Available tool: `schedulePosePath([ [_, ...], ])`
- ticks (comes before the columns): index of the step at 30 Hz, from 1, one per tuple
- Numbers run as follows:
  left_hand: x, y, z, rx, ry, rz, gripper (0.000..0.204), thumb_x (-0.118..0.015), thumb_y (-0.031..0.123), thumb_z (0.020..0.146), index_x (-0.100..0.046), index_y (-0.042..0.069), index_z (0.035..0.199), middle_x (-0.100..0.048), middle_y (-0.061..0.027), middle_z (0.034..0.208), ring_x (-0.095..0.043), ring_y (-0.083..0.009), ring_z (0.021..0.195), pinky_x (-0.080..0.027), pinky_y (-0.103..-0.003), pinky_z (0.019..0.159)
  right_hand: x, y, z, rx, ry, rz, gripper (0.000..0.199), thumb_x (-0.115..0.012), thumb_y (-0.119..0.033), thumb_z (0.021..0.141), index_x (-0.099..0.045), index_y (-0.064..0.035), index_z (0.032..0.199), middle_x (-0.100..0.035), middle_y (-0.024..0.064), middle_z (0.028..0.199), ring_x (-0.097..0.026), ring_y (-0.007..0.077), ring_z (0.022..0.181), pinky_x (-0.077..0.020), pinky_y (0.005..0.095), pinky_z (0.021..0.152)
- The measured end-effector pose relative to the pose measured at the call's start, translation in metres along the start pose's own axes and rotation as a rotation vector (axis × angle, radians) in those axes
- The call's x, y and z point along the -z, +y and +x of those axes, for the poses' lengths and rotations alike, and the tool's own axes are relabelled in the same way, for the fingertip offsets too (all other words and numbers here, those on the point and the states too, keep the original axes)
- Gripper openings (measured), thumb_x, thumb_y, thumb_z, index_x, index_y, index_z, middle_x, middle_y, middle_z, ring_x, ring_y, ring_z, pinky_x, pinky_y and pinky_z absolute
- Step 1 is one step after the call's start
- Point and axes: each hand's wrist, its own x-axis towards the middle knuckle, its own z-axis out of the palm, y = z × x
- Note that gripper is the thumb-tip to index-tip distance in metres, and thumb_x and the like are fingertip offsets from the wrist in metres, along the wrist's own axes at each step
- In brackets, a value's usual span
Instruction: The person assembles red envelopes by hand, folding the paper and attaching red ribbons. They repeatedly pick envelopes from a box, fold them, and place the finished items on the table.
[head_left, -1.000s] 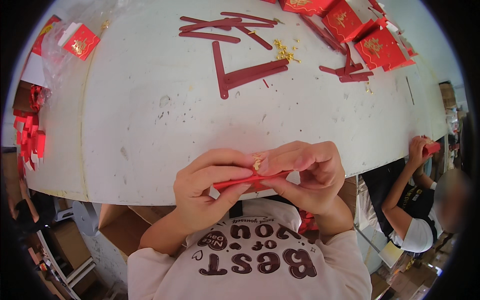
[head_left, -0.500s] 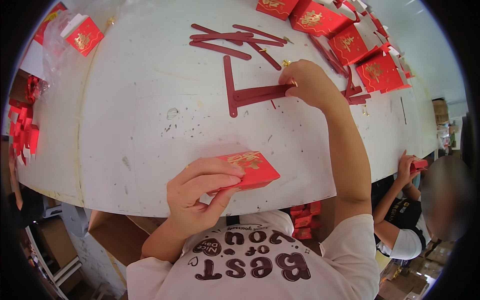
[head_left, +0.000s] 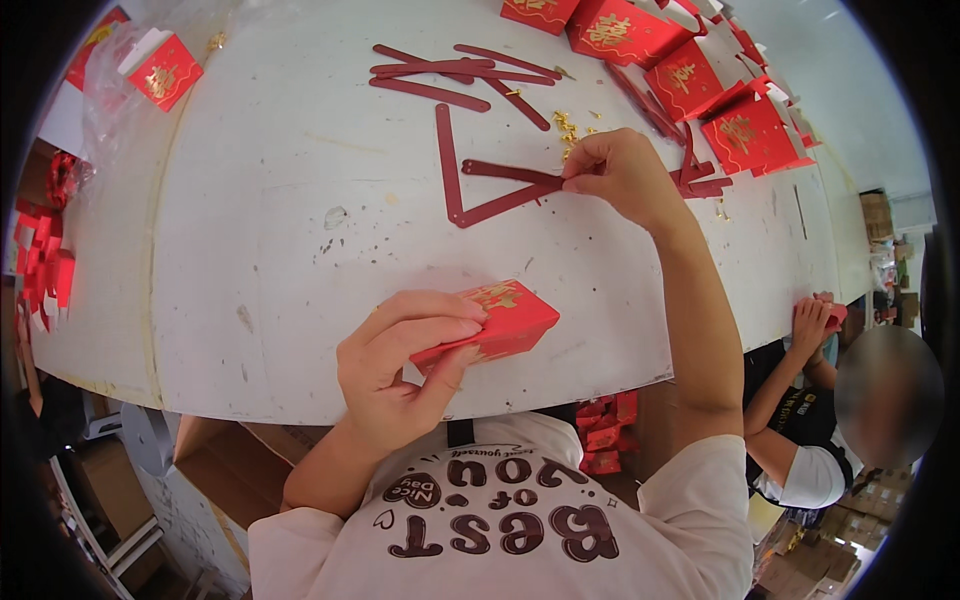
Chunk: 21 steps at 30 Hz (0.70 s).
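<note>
My left hand (head_left: 395, 360) is closed around a small red paper box (head_left: 505, 325) with gold print, held tilted above the near edge of the table. Farther off and to the right, my right hand (head_left: 622, 182) pinches the right end of a dark red strip (head_left: 510, 173) with small holes at its end. Just below that strip, another dark red strip (head_left: 505, 205) lies slanting on the table, its right end close to my fingertips. A third strip (head_left: 448, 165) meets its left end. Small brass fasteners (head_left: 565, 128) are scattered beyond my right hand.
Several loose strips (head_left: 430, 93) lie crossed at the far middle of the white table (head_left: 280, 270). Standing red boxes (head_left: 620, 35) crowd the far right, and one red box (head_left: 165, 75) is at far left by clear plastic. At right, another person (head_left: 800, 430) handles a red piece.
My right hand has drawn slightly nearer, and the pinched strip has swung apart from the strip beneath it. The brass fasteners are now uncovered. My left hand keeps the box, tilted slightly more.
</note>
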Motion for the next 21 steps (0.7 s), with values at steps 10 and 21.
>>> schedulePosePath([
  [10,0.000,0.002,-0.002,0.015,0.007,0.017,0.023,-0.066,-0.011,0.071,-0.064,-0.001,0.091,-0.064,-0.0129,0.095,-0.064,-0.0209,0.085,-0.052,-0.029,0.071,-0.026,-0.018,-0.015,0.056,-0.052,-0.188,0.014,-0.065,0.000,0.067,-0.066,0.0013,0.081,-0.064,0.0116,0.072,-0.061,0.0186,0.066,-0.0491,0.0286,0.062],
  [21,-0.001,-0.001,-0.001,0.008,0.000,-0.039,0.027,-0.067,-0.011,0.069,-0.064,0.000,0.092,-0.065,-0.0123,0.095,-0.064,-0.0224,0.085,-0.052,-0.030,0.074,-0.011,-0.019,0.006,-0.153,-0.109,0.038,0.018,-0.077,-0.010,0.067,-0.062,-0.0011,0.069,-0.061,0.0060,0.064,-0.056,0.0119,0.060,-0.0429,0.0270,0.054],
])
